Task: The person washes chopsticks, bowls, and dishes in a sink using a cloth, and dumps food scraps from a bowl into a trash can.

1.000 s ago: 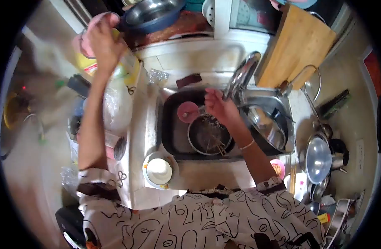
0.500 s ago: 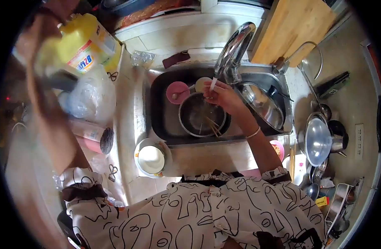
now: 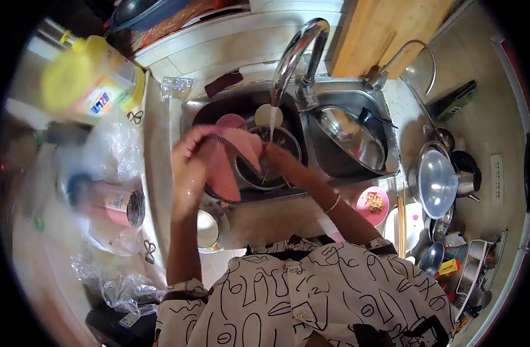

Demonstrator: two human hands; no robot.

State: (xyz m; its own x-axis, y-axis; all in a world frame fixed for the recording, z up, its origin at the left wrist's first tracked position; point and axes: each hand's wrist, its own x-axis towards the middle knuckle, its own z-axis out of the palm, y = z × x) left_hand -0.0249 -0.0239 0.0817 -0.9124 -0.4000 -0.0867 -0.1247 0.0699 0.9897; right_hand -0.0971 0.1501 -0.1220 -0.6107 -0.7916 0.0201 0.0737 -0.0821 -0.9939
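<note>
pink cloth [image 3: 223, 174] in left hand [image 3: 188, 159], right hand's [image 3: 272, 155] grip unclear, yellow jug's [image 3: 94, 66] blue lettering [image 3: 99, 104] illegible

A pink fabric cloth with a dark edge [image 3: 223, 176], creased into 2 drooping flaps, hangs between the left hand [image 3: 190, 156] and right hand [image 3: 273, 159], over the dark sink basin [image 3: 210, 111]

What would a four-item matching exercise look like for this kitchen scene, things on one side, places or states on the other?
Things:
1. Pink cloth
2. Faucet
3. Yellow jug
4. Wooden board

Places or states:
A. Left of the sink
B. Running
C. Behind the sink's right basin
D. Held over the sink

Pairs: 1-D, 2-B, 3-A, 4-C
</note>
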